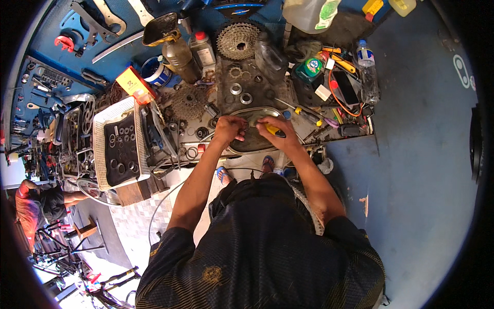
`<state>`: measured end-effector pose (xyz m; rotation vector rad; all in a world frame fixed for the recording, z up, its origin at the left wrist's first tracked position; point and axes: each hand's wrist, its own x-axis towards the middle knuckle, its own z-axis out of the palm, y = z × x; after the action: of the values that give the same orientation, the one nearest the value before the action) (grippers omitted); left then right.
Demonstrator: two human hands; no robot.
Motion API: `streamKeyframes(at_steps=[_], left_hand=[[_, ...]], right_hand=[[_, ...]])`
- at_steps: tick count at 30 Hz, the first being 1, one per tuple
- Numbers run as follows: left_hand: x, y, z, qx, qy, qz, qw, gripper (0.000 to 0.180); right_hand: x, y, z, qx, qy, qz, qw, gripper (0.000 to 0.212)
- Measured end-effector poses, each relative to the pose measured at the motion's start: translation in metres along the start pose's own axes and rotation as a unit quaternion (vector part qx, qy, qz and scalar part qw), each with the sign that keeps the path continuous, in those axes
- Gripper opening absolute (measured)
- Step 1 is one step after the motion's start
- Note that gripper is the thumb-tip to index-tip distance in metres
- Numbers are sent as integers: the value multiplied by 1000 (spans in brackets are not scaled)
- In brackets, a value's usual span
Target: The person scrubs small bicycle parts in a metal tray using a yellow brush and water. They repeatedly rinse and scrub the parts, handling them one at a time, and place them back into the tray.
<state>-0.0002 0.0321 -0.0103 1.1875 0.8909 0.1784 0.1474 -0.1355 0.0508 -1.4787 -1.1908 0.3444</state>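
Over an oval metal tray at the bench's front edge, my two hands work close together. My left hand is closed, its fingers curled into a pinch; whatever small thing they hold is hidden. In my right hand is a tool with a yellow-and-black handle, its working end too small to make out. Just beyond the tray lie two metal rings, one farther off and another nearer. A long screwdriver rests to the right of them.
A white plastic basket with rings on a dark cloth stands left. Sprocket cassettes, bottles and a green bottle crowd the back. A clear water bottle stands right. Another person is far left, near bicycle frames.
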Motion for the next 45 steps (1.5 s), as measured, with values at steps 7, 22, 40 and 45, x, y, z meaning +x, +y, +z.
streamKeyframes(at_steps=[7,22,40,45], left_hand=[[5,-2,-3,-33,-4,-40,999,22],[8,0,-3,3,-17,-60,998,22],[-5,-22,17,-48,7,94,994,16],[-10,-22,18,142,52,212,965,18]], right_hand=[[-6,4,-2,54,-156,120,979,23],[-11,8,-2,-5,-96,79,992,25],[-14,20,-34,-225,-100,131,960,32],[-14,3,-7,-56,-81,101,990,27]])
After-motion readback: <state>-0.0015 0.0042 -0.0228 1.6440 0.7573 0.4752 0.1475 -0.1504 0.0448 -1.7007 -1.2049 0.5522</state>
